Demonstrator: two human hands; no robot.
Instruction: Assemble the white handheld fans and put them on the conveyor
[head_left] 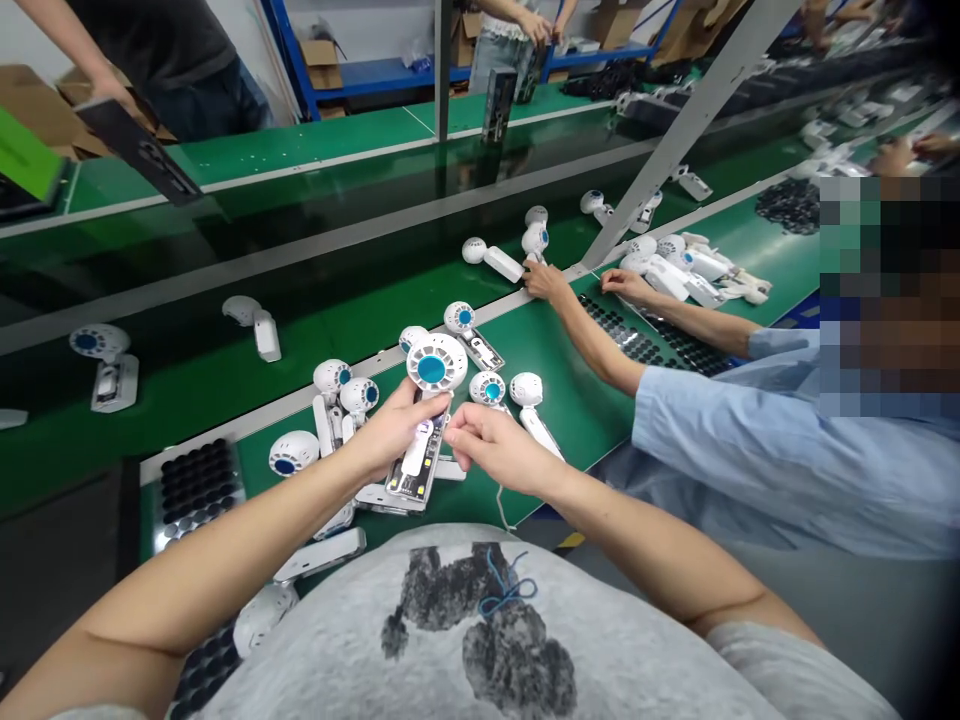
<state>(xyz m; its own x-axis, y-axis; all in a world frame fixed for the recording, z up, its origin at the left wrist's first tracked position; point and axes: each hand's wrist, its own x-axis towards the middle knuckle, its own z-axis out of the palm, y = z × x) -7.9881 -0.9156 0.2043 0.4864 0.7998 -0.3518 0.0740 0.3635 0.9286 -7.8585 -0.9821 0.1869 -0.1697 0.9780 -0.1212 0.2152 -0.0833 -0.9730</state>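
Note:
My left hand (401,425) is closed around the neck of a white handheld device with a round vented head (437,364). A blue disc sits in the middle of that head, and the handle below shows a clear face with a white part and small yellow spots. Just right of the handle, my right hand (491,445) has its thumb and fingers pinched together; whatever they may hold is too small to make out. Similar white devices (360,394) lie on the green bench around and under my hands, some with blue discs facing up.
Sheets of black round pads (199,485) lie at the left and right on the bench. Past a pale rail (300,400), a dark green conveyor (322,270) carries more devices. A co-worker in blue sleeves (720,440) reaches in from the right. A slanted metal post (682,130) rises beyond.

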